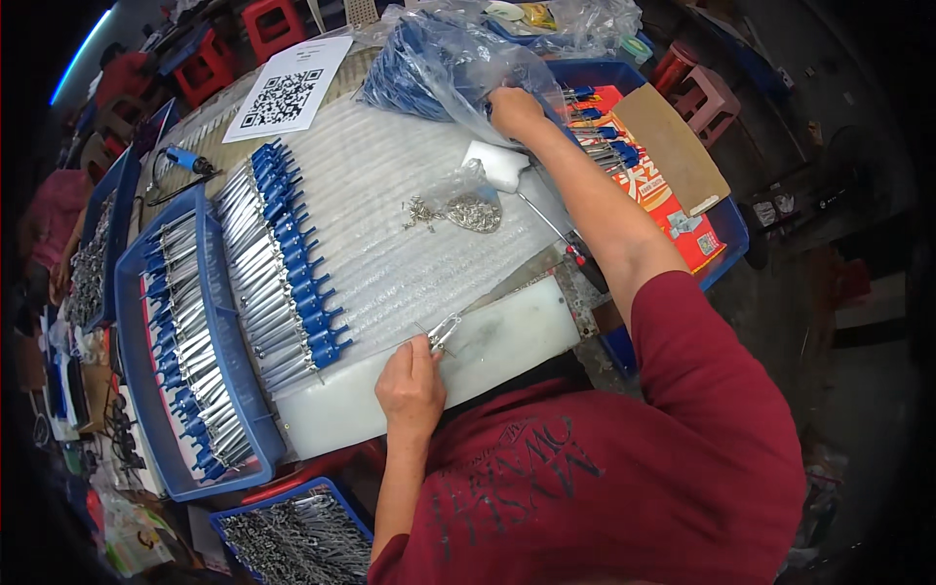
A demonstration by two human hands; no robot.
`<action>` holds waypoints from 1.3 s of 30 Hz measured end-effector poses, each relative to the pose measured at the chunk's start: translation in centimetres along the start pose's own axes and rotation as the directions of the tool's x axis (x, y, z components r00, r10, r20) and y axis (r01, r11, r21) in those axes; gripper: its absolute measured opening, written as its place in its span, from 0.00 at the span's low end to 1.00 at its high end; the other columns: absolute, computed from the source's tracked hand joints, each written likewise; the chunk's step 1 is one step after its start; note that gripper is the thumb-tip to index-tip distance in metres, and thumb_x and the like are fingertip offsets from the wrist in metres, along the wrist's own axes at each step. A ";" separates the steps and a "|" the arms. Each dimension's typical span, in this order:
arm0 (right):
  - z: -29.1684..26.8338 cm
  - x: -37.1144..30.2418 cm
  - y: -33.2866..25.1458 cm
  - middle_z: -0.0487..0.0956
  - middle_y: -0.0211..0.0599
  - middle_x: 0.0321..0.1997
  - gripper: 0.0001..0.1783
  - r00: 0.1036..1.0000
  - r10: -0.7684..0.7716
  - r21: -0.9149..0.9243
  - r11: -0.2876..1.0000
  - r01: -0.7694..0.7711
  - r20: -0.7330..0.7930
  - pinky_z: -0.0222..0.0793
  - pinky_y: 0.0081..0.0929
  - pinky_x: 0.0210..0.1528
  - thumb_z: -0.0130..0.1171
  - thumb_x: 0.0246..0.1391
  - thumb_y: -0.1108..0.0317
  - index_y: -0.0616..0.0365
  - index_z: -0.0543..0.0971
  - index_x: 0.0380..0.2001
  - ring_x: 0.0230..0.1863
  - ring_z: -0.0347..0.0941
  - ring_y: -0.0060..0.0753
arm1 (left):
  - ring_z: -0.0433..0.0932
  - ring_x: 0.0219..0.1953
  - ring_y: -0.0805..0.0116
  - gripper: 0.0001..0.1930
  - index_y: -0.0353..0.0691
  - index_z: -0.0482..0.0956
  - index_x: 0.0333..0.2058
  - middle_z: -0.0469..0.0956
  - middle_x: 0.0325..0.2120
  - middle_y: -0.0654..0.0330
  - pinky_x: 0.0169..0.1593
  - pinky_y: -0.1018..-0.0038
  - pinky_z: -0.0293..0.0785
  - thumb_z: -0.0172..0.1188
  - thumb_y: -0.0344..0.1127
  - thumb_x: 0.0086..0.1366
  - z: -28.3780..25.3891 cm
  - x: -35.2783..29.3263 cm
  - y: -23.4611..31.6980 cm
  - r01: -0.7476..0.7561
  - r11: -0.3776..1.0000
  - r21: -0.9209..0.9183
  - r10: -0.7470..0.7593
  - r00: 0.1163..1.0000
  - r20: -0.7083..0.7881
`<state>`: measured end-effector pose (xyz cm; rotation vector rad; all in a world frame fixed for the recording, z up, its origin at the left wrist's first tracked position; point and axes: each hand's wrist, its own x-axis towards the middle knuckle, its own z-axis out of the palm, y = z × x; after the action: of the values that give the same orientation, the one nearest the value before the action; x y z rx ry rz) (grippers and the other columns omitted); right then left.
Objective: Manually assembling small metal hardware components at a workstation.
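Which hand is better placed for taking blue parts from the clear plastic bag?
Likely the right hand: it is at the clear plastic bag, while the left hand holds a silver metal piece.

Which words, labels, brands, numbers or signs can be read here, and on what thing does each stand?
I will not copy wording, only tell where print stands.
White sheet: a large square code; the lines above it are too small to read.
Red cardboard in the blue tray: large white characters, partly hidden, and a small square code.
Dark red shirt: large dark letters, bent by folds.
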<state>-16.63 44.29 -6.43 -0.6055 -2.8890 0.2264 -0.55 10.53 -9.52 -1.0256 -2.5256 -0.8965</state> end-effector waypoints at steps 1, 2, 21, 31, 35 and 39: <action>0.4 0.5 0.3 0.73 0.52 0.34 0.13 0.998 -0.055 -0.038 0.998 0.056 0.009 0.66 0.36 0.40 0.44 0.40 0.72 0.63 0.75 0.28 0.38 0.70 0.47 | 0.68 0.21 0.57 0.14 0.35 0.68 0.33 0.67 0.20 0.54 0.22 0.68 0.64 0.56 0.25 0.43 0.0 0.1 0.1 -0.003 1.000 -0.008 0.003 1.000 0.007; 0.9 0.8 0.6 0.73 0.53 0.33 0.13 0.994 -0.110 -0.075 0.991 0.111 0.021 0.66 0.36 0.40 0.43 0.41 0.72 0.65 0.75 0.28 0.37 0.70 0.47 | 0.68 0.21 0.57 0.15 0.35 0.68 0.33 0.67 0.20 0.54 0.22 0.68 0.64 0.56 0.24 0.43 0.0 0.2 0.1 -0.006 1.000 -0.016 0.006 1.000 0.013; 0.8 0.8 0.7 0.74 0.54 0.24 0.17 1.000 0.019 0.056 0.998 -0.019 0.000 0.66 0.37 0.31 0.50 0.38 0.61 0.68 0.74 0.21 0.29 0.72 0.48 | 0.67 0.20 0.60 0.14 0.33 0.69 0.33 0.67 0.19 0.56 0.21 0.70 0.64 0.56 0.27 0.45 0.2 0.1 -0.2 -0.045 0.999 -0.018 0.045 0.999 -0.029; -2.8 -3.1 1.3 0.72 0.35 0.13 0.15 0.916 0.166 0.425 0.905 0.005 -0.364 0.61 0.23 0.18 0.56 0.37 0.60 0.63 0.73 0.19 0.15 0.68 0.26 | 0.67 0.19 0.60 0.11 0.36 0.69 0.31 0.64 0.17 0.56 0.22 0.69 0.63 0.55 0.28 0.45 0.1 0.0 0.0 -0.036 0.998 -0.053 0.031 0.995 -0.090; -5.1 -9.1 -2.4 0.74 0.34 0.22 0.08 0.985 0.164 0.955 0.297 0.007 -0.059 0.61 0.11 0.18 0.53 0.44 0.68 0.60 0.71 0.28 0.15 0.65 0.17 | 0.67 0.19 0.59 0.12 0.35 0.69 0.31 0.65 0.18 0.56 0.22 0.69 0.63 0.56 0.27 0.45 -0.2 -0.2 -0.1 -0.034 0.996 -0.083 0.023 0.990 -0.138; -4.0 -14.8 -4.5 0.74 0.38 0.27 0.10 0.999 -0.049 1.000 -0.025 0.012 -0.013 0.63 0.13 0.20 0.52 0.45 0.70 0.61 0.70 0.32 0.18 0.67 0.18 | 0.68 0.20 0.59 0.12 0.35 0.69 0.31 0.66 0.19 0.56 0.22 0.70 0.64 0.56 0.26 0.45 -0.7 -0.4 0.4 -0.037 0.992 -0.120 0.016 0.985 -0.171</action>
<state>-4.21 34.59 -3.88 -0.1553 -1.7615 2.0968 0.03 10.10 -9.00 -0.9710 -2.3357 -1.0945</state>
